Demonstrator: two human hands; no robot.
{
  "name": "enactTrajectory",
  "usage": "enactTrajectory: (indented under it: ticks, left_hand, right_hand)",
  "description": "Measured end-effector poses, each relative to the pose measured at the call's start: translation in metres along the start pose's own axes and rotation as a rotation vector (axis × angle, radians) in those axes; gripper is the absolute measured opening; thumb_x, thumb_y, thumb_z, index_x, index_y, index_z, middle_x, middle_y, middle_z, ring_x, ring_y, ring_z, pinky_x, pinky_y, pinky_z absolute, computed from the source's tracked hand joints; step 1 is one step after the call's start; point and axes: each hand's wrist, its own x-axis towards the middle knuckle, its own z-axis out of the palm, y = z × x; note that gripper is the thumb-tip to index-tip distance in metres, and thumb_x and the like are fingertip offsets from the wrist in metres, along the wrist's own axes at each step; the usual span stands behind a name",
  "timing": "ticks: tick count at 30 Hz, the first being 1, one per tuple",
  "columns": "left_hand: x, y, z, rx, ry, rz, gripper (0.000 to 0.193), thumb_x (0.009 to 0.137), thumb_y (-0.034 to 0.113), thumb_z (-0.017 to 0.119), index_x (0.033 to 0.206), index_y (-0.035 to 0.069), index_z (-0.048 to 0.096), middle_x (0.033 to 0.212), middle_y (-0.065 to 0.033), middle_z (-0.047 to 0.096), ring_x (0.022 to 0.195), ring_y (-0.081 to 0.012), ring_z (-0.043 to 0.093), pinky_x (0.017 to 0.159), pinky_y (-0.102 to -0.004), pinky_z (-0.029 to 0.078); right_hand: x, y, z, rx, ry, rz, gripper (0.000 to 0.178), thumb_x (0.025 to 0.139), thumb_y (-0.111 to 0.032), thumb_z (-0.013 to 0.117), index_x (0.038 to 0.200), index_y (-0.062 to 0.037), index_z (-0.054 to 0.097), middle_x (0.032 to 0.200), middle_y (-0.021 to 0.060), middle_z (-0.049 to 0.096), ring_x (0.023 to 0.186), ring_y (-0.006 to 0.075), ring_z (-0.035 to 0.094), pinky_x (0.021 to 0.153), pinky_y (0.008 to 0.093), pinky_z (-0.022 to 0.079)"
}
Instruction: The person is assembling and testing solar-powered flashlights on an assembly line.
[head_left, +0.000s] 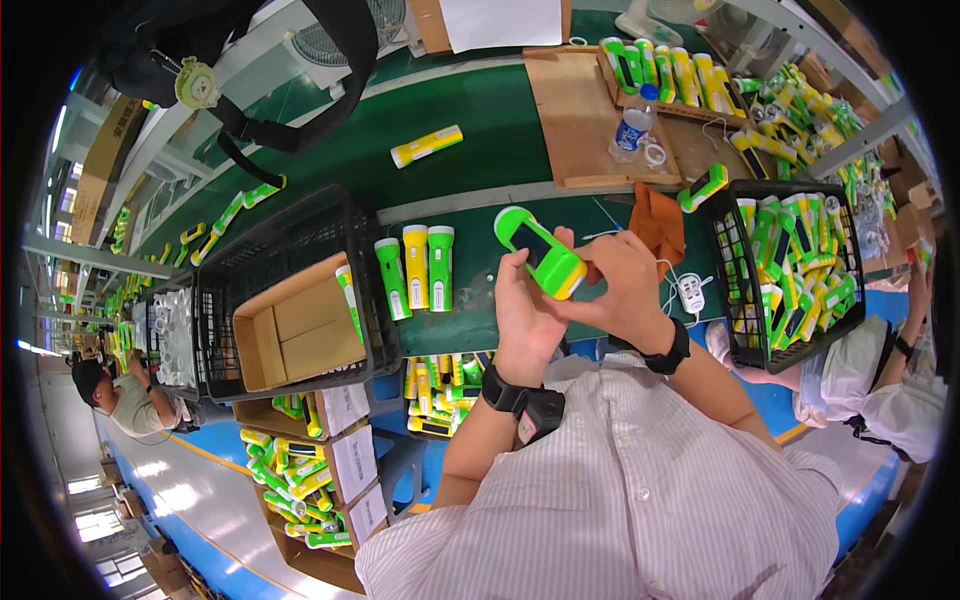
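Between my two hands, above the green workbench, is a green flashlight [537,250] with a yellow tail end and a dark panel on its side. My left hand [528,312] is closed around its lower side, thumb against the body. The fingers of my right hand [625,285] pinch the yellow tail end. To the left of my hands, a yellow flashlight [415,268] stands between two green ones, all three side by side. Right of my hands lie an orange cloth [657,228] and a white multi-port charger [690,292] with cables.
A black crate [740,345] full of flashlights stands at the right; another black crate [300,215] with a cardboard box [290,370] inside is at the left. Beyond the bench, one yellow flashlight [427,146] lies on a green belt. A water bottle [633,130] stands far right. Co-workers sit at both sides.
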Motion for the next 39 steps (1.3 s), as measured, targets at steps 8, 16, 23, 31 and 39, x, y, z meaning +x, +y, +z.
enactTrajectory:
  ticks: [8, 16, 23, 31, 39]
  left_hand:
    - [0.001, -0.013, -0.003, 0.084, -0.005, 0.029, 0.04, 0.089, 0.044, 0.046, 0.11, 0.01, 0.048, 0.102, -0.0051, 0.057, 0.096, -0.0179, 0.056, 0.083, -0.0318, 0.047]
    - [0.003, -0.014, -0.009, 0.179, 0.108, 0.075, 0.04, 0.088, 0.048, 0.046, 0.109, 0.015, 0.046, 0.094, -0.0009, 0.054, 0.089, -0.0154, 0.054, 0.081, -0.033, 0.045]
    - [-0.001, -0.004, 0.002, 0.017, -0.03, 0.201, 0.055, 0.085, 0.059, 0.038, 0.115, 0.014, 0.044, 0.099, -0.0052, 0.052, 0.095, -0.0199, 0.051, 0.083, -0.0372, 0.043]
    - [-0.006, 0.0, -0.005, -0.239, -0.352, 0.219, 0.074, 0.065, 0.079, 0.043, 0.094, 0.011, 0.047, 0.079, -0.0025, 0.045, 0.072, -0.0174, 0.046, 0.076, -0.0374, 0.043]
    - [-0.008, -0.003, -0.002, -0.241, -0.446, 0.242, 0.084, 0.063, 0.084, 0.029, 0.103, 0.012, 0.049, 0.078, -0.0017, 0.043, 0.067, -0.015, 0.044, 0.062, -0.032, 0.045]
  right_hand:
    - [-0.003, 0.001, -0.009, -0.273, 0.12, 0.102, 0.044, 0.052, -0.038, 0.077, 0.065, -0.0091, 0.047, 0.052, 0.0021, 0.044, 0.044, 0.0168, 0.043, 0.048, 0.0296, 0.031]
    - [-0.011, 0.005, -0.003, -0.089, 0.09, 0.181, 0.042, 0.053, -0.039, 0.077, 0.069, -0.0084, 0.052, 0.059, 0.0025, 0.051, 0.053, 0.0197, 0.05, 0.051, 0.0314, 0.037]
    - [-0.023, 0.004, -0.005, -0.114, 0.001, 0.136, 0.041, 0.055, -0.032, 0.076, 0.08, -0.0069, 0.055, 0.073, 0.006, 0.057, 0.065, 0.0227, 0.056, 0.058, 0.0318, 0.041]
    - [-0.027, -0.003, -0.007, 0.284, -0.157, 0.111, 0.062, 0.054, -0.025, 0.079, 0.107, -0.0067, 0.052, 0.095, 0.0093, 0.058, 0.086, 0.0275, 0.056, 0.076, 0.0349, 0.043]
    - [-0.036, -0.009, -0.005, 0.268, -0.048, -0.066, 0.061, 0.056, -0.025, 0.08, 0.105, -0.0075, 0.048, 0.093, 0.0091, 0.056, 0.082, 0.0271, 0.056, 0.072, 0.0369, 0.043]
